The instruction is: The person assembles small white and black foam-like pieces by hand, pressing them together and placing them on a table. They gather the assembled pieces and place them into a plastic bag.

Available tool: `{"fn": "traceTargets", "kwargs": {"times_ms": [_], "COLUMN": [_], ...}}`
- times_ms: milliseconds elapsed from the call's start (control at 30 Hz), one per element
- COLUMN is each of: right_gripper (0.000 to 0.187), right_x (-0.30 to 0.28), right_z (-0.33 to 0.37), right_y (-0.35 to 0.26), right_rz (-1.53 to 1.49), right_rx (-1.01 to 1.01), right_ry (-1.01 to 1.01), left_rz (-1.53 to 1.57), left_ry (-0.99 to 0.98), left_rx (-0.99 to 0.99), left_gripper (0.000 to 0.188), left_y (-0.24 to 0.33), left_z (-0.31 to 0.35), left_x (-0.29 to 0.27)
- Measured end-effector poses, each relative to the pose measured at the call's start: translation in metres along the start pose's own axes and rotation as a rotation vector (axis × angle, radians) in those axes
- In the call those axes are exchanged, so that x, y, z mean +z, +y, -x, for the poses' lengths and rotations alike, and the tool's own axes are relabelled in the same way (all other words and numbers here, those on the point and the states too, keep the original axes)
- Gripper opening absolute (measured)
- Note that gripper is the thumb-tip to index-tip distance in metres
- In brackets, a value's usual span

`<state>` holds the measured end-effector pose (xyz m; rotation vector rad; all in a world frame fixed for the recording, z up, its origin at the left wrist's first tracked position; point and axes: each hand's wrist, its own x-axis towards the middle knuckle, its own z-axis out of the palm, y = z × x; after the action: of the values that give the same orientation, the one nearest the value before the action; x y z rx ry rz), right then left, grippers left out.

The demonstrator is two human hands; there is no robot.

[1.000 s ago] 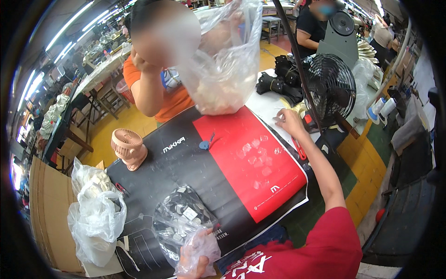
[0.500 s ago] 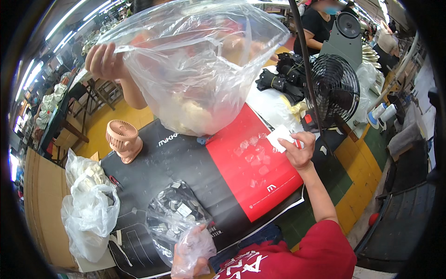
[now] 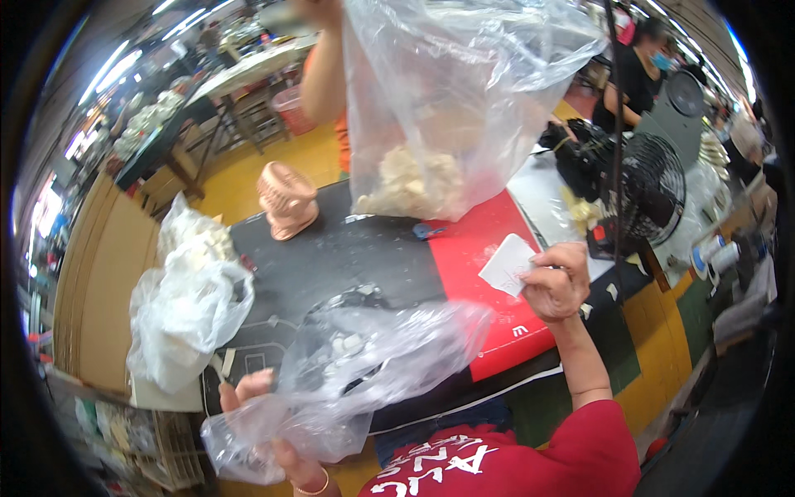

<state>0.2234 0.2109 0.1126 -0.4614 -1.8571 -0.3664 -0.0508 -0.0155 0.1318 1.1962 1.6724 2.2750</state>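
Note:
My left hand (image 3: 298, 464), with a bracelet at its wrist, holds the gathered mouth of a clear plastic bag (image 3: 422, 340). Its fingers are partly veiled by the film. Inside the bag lie small pale and dark pieces; their kind cannot be made out. Out to the right, my right hand (image 3: 556, 283) pinches a white card (image 3: 508, 263) with faint marks on it, above the red part of the table cover (image 3: 497, 331). Across the table, another person's raised arm (image 3: 323, 79) is at a large clear plastic bag (image 3: 464, 116) with cream-coloured pieces at its bottom.
A peach-coloured small fan (image 3: 286, 203) stands at the table's far left, near a white plastic bag (image 3: 186, 315). Black bundled items (image 3: 580, 153) and a black fan (image 3: 654, 186) are at the far right. A dark pole (image 3: 616, 166) rises there. A small blue thing (image 3: 425, 231) lies beneath the large bag.
My left hand has moved left and the bag's film is now spread wider. The card in my right hand is tilted up more. The large bag hangs more upright, and the view has shifted.

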Motion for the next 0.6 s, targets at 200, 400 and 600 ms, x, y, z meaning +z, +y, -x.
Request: {"fn": "traceTargets", "kwargs": {"times_ms": [200, 400, 600], "right_gripper": [0.037, 0.022, 0.042], "right_x": [0.0, -0.025, -0.009], "right_z": [-0.067, -0.128, -0.137], "right_y": [-0.036, -0.072, -0.112], "right_rz": [-0.21, -1.225, -0.8], "right_rx": [-0.027, 0.335, -0.23], "right_ry": [0.048, -0.275, -0.994], "left_rz": [0.035, 0.02, -0.002], "left_ry": [-0.154, -0.383, -0.279], "left_rx": [-0.08, 0.035, 0.27], "left_gripper": [0.095, 0.108, 0.097], "left_y": [0.018, 0.02, 0.02], "left_z": [0.006, 0.01, 0.022], "left_x": [-0.001, -0.025, -0.001]}}
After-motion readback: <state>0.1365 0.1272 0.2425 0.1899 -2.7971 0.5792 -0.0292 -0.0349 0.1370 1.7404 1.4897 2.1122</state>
